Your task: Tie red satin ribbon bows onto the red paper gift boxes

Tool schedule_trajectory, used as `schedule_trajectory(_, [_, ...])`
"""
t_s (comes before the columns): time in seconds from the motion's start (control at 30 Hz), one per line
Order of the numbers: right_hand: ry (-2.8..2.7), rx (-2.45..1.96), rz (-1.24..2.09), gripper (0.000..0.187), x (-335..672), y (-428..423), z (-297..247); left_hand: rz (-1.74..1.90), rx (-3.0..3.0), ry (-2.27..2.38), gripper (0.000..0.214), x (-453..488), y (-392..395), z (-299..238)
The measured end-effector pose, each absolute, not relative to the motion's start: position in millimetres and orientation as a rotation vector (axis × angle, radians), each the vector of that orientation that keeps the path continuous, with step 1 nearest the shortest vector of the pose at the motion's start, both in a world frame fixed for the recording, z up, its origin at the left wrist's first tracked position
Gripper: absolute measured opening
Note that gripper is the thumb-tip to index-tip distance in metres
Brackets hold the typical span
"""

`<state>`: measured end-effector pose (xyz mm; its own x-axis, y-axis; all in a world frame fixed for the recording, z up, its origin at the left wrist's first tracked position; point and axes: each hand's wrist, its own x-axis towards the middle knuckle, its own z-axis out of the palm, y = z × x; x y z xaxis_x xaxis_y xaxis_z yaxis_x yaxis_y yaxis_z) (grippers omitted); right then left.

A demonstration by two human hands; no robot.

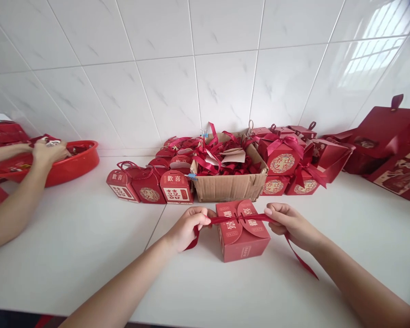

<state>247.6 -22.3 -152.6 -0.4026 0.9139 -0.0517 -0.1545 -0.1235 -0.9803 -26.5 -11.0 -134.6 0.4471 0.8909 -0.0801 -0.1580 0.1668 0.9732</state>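
Observation:
A small red gift box [244, 246] with pale Chinese characters stands on the white table in front of me. Its rounded top flaps are folded together, and a dark red ribbon [230, 219] runs across them through slots in the middle. To the left of the box, my left hand [187, 228] is closed, pinching one side of the ribbon, whose tail loops below the fingers. On the other side my right hand [292, 224] pinches the ribbon too, its loose end trailing down to the right. Between both hands the ribbon is stretched fairly straight.
Behind the gift box stands a cardboard box [230, 187] full of red ribbons. Finished-looking red boxes [148, 187] sit left of it, bow-tied boxes [283, 157] right. Large red bags [382, 132] stand far right. At left, another person's hands [48, 152] are over a red basin [85, 161].

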Motion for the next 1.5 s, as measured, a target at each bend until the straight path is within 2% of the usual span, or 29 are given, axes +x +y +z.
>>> schedule_trajectory(0.2, [-1.333, -0.951, 1.683, 0.044, 248, -19, -153, 0.851, 1.221, 0.809, 0.025, -30, -10, -135])
schedule_trajectory(0.6, [-1.415, -0.999, 1.619, 0.041, 256, -20, -143, 0.817, 1.236, 0.820, 0.029, -33, -6, -135])
schedule_trajectory(0.83, [-1.441, -1.000, 1.615, 0.041, 254, -20, -147, 0.807, 1.295, 0.786, 0.026, -30, -9, -137])
schedule_trajectory(0.93, [-1.510, -1.017, 1.573, 0.043, 251, -22, -149, 0.797, 1.319, 0.809, 0.018, -29, -11, -134])
schedule_trajectory(1.03, [-1.525, -0.986, 1.578, 0.047, 247, -23, -148, 0.839, 1.385, 0.856, 0.017, -29, -11, -133])
schedule_trajectory(1.13, [-1.503, -0.908, 1.589, 0.040, 247, -24, -143, 1.008, 1.568, 1.011, 0.024, -31, -8, -132])
schedule_trajectory(1.23, [-1.452, -0.855, 1.616, 0.031, 250, -24, -136, 1.154, 1.744, 1.162, 0.019, -30, -6, -120])
schedule_trajectory(1.3, [-1.452, -0.806, 1.622, 0.026, 251, -24, -130, 1.127, 1.834, 1.214, 0.011, -25, -7, -104])
schedule_trajectory(1.37, [-1.479, -0.747, 1.627, 0.021, 250, -23, -123, 1.012, 1.944, 1.236, 0.004, -18, -9, -82])
schedule_trajectory(1.5, [-1.591, -0.660, 1.679, 0.016, 243, -18, -102, 0.664, 2.094, 1.174, 0.008, -3, -13, -39])
